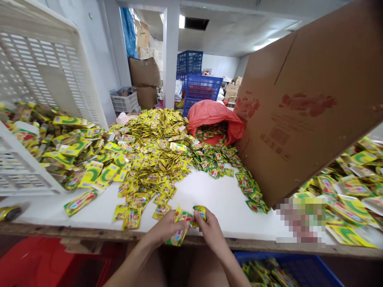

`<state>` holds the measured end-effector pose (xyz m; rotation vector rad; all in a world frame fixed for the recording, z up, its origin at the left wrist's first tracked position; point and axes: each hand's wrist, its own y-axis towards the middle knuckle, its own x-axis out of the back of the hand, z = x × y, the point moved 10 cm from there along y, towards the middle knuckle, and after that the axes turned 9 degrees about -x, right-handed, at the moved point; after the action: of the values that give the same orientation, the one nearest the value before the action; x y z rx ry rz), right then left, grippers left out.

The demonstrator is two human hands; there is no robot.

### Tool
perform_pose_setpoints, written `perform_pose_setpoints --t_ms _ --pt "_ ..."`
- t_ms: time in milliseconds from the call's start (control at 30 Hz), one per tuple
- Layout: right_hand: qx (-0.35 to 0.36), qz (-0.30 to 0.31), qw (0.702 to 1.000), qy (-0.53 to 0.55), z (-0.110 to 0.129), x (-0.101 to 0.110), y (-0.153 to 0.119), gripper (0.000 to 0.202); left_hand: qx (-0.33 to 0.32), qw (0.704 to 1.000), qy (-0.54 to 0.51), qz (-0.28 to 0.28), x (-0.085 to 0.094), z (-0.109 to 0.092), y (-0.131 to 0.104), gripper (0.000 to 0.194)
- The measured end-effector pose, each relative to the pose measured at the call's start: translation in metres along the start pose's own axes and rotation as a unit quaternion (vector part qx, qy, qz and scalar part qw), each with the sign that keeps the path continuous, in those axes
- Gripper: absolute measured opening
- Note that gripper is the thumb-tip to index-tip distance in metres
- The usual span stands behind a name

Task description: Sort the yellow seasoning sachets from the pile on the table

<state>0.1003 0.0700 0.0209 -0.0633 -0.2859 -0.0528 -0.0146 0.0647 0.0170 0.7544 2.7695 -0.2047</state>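
Note:
Just over the table's front edge, my left hand (167,228) is closed around a small yellow-and-green carton (177,238). Close beside it, my right hand (212,226) pinches a small yellow-and-green packet (200,210) near the carton's upper end; whether the packet touches the carton I cannot tell. Beyond my hands spreads a heap of yellow packets (155,159). Green packets (209,157) spill from the mouth of a red sack (203,111) at the back. To the left lie many yellow-and-green cartons (92,175), one of them apart near the front edge.
A white plastic crate (26,169) lies tipped on the left, cartons spilling out. A large cardboard sheet or box side (287,79) leans at the right, with more cartons (344,191) beyond. Below the table are a blue crate (314,265) with packets and a red stool (38,261).

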Motion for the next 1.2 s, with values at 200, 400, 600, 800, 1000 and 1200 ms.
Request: perform_pose_setpoints --t_ms 200,400,600,800,1000,1200 --pt "0.006 -0.007 0.999 0.052 0.014 0.015 0.005 0.031 -0.005 0.999 -0.043 -0.03 0.008 0.001 -0.004 0.045" --pt "0.162 0.02 0.981 -0.108 0.094 0.021 -0.004 0.017 -0.023 0.999 0.034 -0.028 0.013 0.003 0.0 0.044" --pt "0.22 0.119 0.917 -0.31 0.121 -0.022 -0.013 0.01 -0.041 0.99 0.135 -0.014 0.014 0.001 0.008 0.021" --pt "0.209 0.167 0.922 -0.278 0.117 -0.035 -0.009 0.004 -0.046 0.996 0.08 0.002 0.009 0.002 0.005 0.023" --pt "0.222 0.147 0.946 -0.184 0.119 -0.029 -0.005 0.007 -0.026 0.999 0.048 0.002 0.007 0.001 0.001 0.032" --pt "0.21 0.156 0.945 -0.196 0.113 -0.035 -0.009 0.018 -0.062 0.994 0.09 -0.001 0.007 -0.006 0.006 0.022"
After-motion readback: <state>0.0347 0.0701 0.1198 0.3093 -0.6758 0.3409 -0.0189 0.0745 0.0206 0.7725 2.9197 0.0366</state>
